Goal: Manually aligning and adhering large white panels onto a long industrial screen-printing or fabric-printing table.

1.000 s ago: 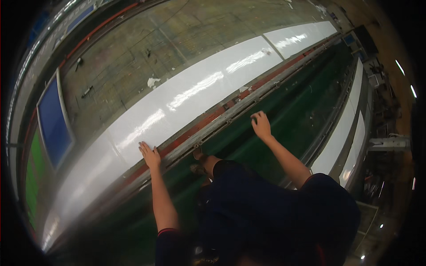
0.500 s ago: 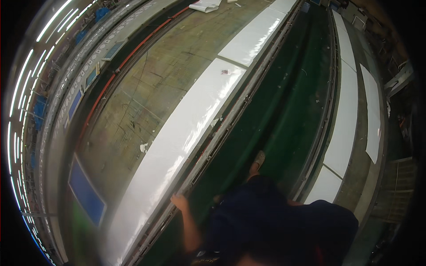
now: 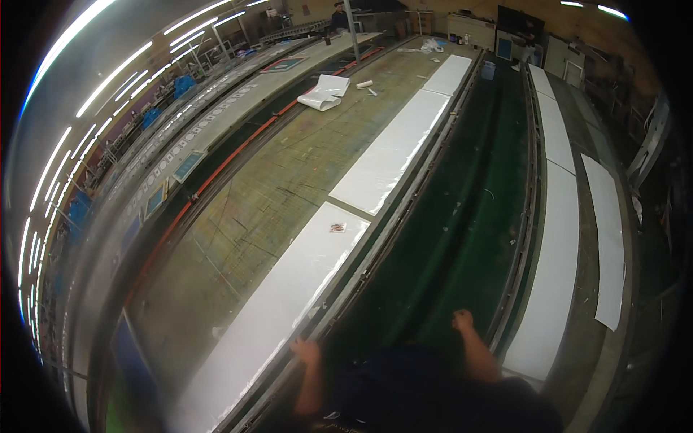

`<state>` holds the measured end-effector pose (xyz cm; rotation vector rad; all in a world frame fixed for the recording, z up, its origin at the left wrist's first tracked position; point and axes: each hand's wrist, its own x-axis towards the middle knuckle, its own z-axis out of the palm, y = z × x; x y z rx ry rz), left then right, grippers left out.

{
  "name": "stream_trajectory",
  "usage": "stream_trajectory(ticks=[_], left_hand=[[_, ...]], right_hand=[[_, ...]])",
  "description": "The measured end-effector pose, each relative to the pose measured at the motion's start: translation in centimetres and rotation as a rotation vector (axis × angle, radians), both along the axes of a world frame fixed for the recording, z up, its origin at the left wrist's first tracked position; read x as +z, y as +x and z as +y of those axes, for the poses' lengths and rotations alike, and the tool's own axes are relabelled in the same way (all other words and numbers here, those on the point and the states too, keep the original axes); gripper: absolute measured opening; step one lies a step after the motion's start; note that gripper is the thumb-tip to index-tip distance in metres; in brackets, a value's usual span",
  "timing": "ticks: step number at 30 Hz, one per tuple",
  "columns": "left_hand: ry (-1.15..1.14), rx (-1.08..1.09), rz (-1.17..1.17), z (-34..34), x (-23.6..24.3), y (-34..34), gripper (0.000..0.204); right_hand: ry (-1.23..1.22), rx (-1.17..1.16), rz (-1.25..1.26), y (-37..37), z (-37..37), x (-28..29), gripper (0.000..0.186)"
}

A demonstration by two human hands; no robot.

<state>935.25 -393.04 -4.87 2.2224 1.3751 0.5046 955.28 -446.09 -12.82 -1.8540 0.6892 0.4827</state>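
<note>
My left hand [image 3: 306, 351] is at the inner edge of the left table, beside a long white sheet [image 3: 281, 289]. Its fingers are small and blurred, and I see nothing held in it. A small clear packet with brownish contents [image 3: 338, 227] lies near the far end of that sheet. Out over the green aisle floor [image 3: 426, 281] hangs my right hand [image 3: 463, 319], its fingers curled in with nothing showing in them. It is nearest to the rail of the right table [image 3: 509, 292].
More white sheets [image 3: 393, 151] continue up the left table; others [image 3: 552, 252] line the right one. A crumpled white sheet [image 3: 323, 92] and a roller [image 3: 364, 84] lie farther off. Blue-framed screens [image 3: 189, 166] lean at the left. Two people stand far back, one by a post [image 3: 351, 29].
My view has tilted up toward the far end of the aisle. My right hand has come into sight over the floor. The left hand stays by the table edge; my foot is out of view.
</note>
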Motion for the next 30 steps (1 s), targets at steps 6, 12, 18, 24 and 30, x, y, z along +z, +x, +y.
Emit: stream_trajectory(ticks=[6,12,18,24,30], left_hand=[[-0.053,-0.319,-0.085,-2.3,-0.3,15.4,0.020],[-0.161,-0.555,-0.145,-3.4,-0.2,31.0,0.021],[-0.134,-0.523,-0.158,1.4,-2.6,45.5,0.036],[0.086,-0.599,-0.129,4.3,-4.0,55.3,0.060],[-0.051,-0.798,0.088,10.3,-2.1,56.4,0.057]], right_hand=[[0.084,0.038,-0.014,5.9,0.7,3.8,0.024],[0.040,0.149,0.278,0.5,-3.1,-6.7,0.029],[-0.076,0.392,0.156,-1.0,-4.3,-14.3,0.033],[0.227,-0.115,0.351,7.3,-3.0,-9.6,0.035],[-0.330,0.384,0.193,23.7,4.7,4.9,0.033]])
